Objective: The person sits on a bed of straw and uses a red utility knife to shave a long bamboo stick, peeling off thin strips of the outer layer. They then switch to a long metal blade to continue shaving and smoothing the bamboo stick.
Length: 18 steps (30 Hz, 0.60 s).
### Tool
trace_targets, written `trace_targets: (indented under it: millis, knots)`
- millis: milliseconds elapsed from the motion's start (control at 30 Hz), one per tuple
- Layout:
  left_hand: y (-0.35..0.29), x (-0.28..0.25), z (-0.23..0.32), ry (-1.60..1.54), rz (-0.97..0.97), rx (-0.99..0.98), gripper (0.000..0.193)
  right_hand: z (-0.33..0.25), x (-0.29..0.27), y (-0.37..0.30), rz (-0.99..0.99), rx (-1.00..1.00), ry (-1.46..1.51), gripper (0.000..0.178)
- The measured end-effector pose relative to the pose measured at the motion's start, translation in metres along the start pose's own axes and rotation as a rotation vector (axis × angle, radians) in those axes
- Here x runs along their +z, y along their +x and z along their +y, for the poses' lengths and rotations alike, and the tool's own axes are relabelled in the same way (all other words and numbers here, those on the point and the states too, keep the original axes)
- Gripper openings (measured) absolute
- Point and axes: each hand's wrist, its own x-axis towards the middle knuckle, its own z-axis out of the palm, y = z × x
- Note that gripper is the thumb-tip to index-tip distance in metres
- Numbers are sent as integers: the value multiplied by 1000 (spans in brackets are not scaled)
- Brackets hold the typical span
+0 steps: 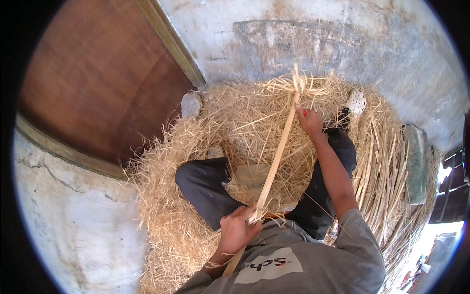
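A long, pale bamboo strip (279,161) slants from my waist up toward the wall. My left hand (238,228) is closed around its near end, close to my shirt, with some thin fibres beside the fingers. Farther along, my right hand (311,121) is closed at the strip's far part, arm stretched out. A small red piece (304,112) shows at its fingers, perhaps the handle of a tool; the rest is hidden by the hand. Thin curled shavings (302,87) bunch around the strip's far end, just beyond my right hand.
Loose shavings (191,142) cover the ground around my bent legs. Long split bamboo pieces (379,171) lie to the right, beside a greenish stone block (415,164). A stained wall (313,44) rises ahead; a brown door (107,73) stands left, near a pale stone (191,104).
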Motion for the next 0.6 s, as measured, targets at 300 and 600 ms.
trace_targets:
  millis: [300, 600]
  knots:
    - [37, 2, -11, 176, 170, 16, 43, -43, 9, -125, -265, -576, 21, 66]
    - [40, 8, -8, 321, 160, 59, 47, -64, 5, -131, -355, -504, -139, 70]
